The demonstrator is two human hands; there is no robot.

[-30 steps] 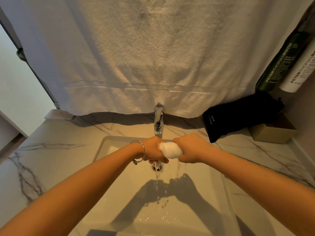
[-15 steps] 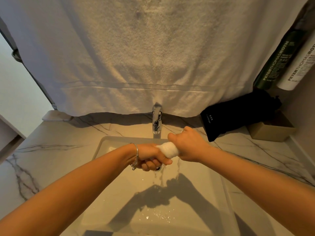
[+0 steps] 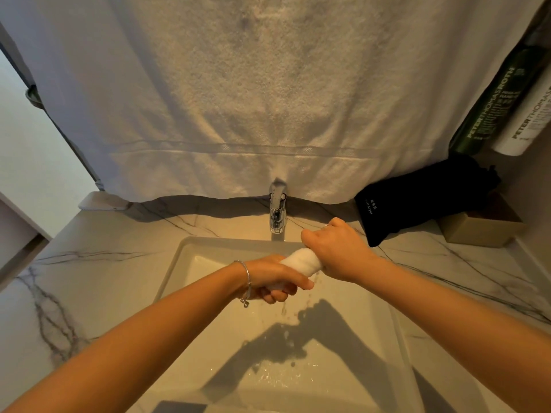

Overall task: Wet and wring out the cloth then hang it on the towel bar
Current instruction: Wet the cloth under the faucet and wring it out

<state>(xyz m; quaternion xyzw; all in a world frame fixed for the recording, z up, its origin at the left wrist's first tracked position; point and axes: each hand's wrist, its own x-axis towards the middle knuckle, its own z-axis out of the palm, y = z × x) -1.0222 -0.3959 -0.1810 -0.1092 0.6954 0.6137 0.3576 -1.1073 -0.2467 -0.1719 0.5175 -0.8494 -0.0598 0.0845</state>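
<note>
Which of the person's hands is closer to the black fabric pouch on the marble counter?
Right. The right hand is just left of the black fabric pouch, by its lower corner. The left hand is farther left, over the white sink.

Dim, warm yellow cast. Light from above and behind: hard arm shadows fall in the sink (image 3: 190, 248), towel (image 3: 268, 99) shadow on the bench (image 3: 104, 263). Specular glints on faucet (image 3: 278, 210). Strong wide-angle bending at edges; centre sharp, corners soft.
</note>
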